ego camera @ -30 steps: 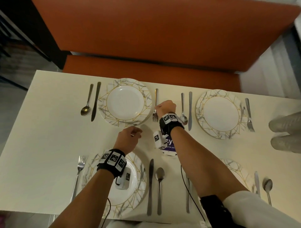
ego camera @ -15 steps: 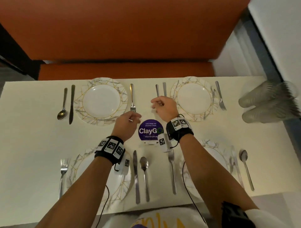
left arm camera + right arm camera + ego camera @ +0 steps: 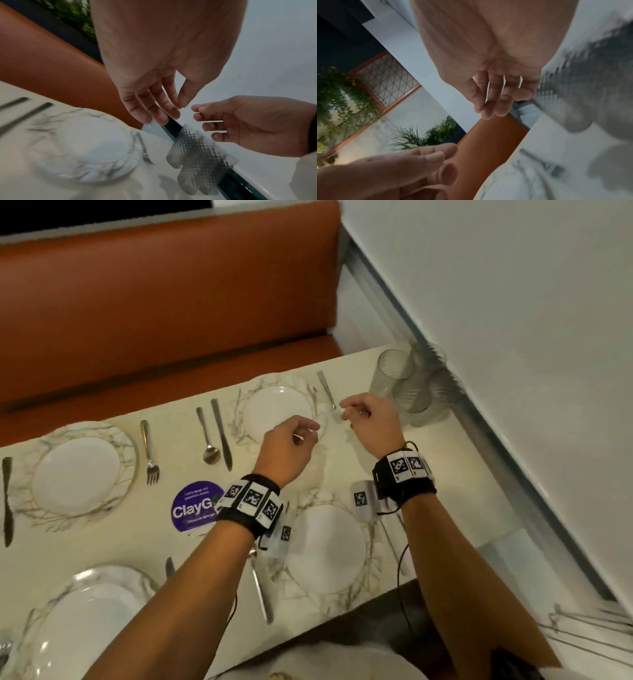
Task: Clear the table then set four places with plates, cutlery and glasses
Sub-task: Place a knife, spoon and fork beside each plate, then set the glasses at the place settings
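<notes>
Clear glasses stood bunched at the table's far right corner, just beyond the right hand and left hand (both loosely curled, holding nothing), so lifting one upright, clear of its neighbours, seemed wisest.

Taking the round sticker on the table as the landmark: a plate is lying to its left, with a fork between them and a knife beyond at the far left. Behind the sticker, a spoon and a second knife are lying side by side. Behind and right, another plate is sitting, a second fork beside it, and glasses are standing at the far right corner. Right of the sticker, a third plate is resting.
</notes>
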{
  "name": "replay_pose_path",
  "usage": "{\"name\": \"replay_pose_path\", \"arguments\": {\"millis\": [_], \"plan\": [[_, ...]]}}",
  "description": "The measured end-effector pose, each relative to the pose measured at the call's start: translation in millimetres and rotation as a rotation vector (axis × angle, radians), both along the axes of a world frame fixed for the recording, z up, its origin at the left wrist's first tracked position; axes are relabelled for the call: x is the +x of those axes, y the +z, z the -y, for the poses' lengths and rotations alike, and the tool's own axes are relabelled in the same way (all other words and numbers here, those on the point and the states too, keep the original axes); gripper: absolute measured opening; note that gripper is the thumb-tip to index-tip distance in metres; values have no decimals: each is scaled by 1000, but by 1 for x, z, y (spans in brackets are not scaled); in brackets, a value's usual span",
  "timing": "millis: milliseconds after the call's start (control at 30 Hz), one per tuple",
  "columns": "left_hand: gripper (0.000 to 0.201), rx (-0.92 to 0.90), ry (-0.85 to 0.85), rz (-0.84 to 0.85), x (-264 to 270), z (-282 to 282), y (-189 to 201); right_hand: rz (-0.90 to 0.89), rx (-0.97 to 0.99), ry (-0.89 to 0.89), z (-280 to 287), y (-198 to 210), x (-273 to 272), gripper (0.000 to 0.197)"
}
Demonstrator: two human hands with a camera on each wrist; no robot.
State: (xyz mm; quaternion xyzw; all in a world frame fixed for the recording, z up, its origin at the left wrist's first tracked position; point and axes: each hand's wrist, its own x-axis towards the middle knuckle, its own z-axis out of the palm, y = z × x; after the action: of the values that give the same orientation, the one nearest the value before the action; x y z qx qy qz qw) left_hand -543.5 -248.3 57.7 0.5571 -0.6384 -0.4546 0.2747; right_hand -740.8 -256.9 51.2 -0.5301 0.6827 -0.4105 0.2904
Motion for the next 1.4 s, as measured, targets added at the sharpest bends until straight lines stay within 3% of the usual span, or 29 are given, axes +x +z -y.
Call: {"name": "replay_pose_path", "arguments": {"millis": [167,300,367,567,667,833,1100,1267,1400], "plan": [[19,-162,-129,83,-102,32,17,-201,-10,-79,13,21,-102,28],[49,-300,-292,298,-165,60,19,-582,245,-8,25,32,-163,51],[64,-364,-398,438,-189,69,18,-688,354,53,29,37,-180,66],[99,-487,-634,806,-227,80,5,-819,505,178,39,32,-199,83],[101,-496,-674,894,-233,80,-4,-762,504,180,41,24,-200,85],[97,-510,-656,873,-233,78,-7,-691,476,163,39,18,-202,74],[92,-433,-523,696,-200,58,10,-700,634,175,31,43,-187,74],[88,-305,-322,562,-140,33,23,-809,706,302,33,70,-130,83],[89,-226,-133,480,-64,17,30,-911,565,327,31,82,-50,77]]}}
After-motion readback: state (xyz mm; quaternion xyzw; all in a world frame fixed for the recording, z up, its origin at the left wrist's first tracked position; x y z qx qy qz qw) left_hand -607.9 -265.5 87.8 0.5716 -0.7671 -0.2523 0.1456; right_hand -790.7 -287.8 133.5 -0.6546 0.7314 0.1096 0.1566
